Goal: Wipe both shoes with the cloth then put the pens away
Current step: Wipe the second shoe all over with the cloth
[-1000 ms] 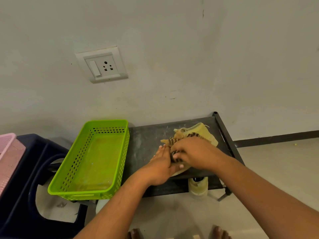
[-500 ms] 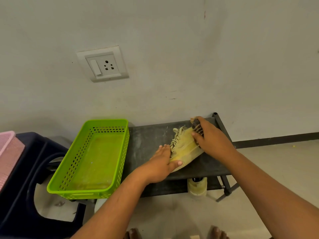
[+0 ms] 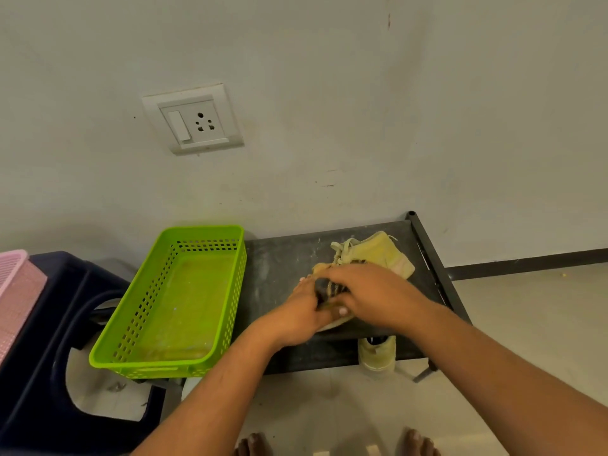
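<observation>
The yellow shoe (image 3: pixel 378 251) lies on the rack's (image 3: pixel 279 261) right half. The right hand (image 3: pixel 371 291) has its grip closed on the striped cloth (image 3: pixel 329 287) at the toe, and the left hand (image 3: pixel 296 315) grips the toe.

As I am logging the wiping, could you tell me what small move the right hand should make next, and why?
Probably draw the cloth along the yellow shoe toward its heel: the right hand grips the cloth at the toe end, where the left hand holds the shoe, and the heel lies uncovered.
</observation>
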